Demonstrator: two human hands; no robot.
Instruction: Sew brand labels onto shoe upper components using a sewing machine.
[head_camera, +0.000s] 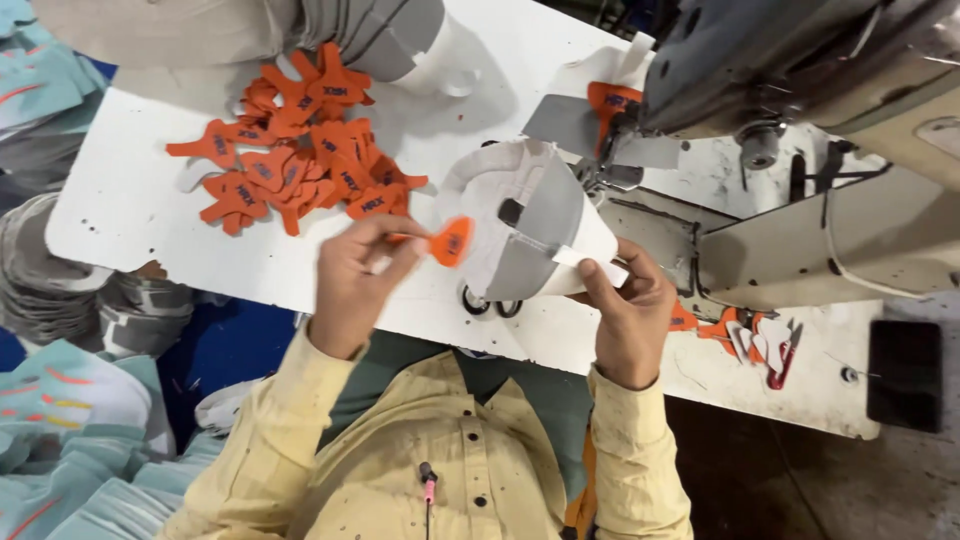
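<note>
1. My left hand (355, 285) pinches an orange tab (452, 241) between closed fingertips, beside the pile of tabs (295, 150).
2. My right hand (628, 315) grips the grey-and-white shoe piece (530, 220) at the sewing machine (800, 90).

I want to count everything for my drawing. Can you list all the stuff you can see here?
Orange tabs: many, orange, heaped on the white table.
Single orange tab: one, orange, in left hand.
Shoe upper: one, white and grey, held at table edge.
Sewing machine: one, beige-grey, upper right.
Stacked uppers: many, teal, lower left.
Scissors: one, red-handled, right.
Left hand: pinches the tab.
Right hand: grips the shoe upper.
</note>
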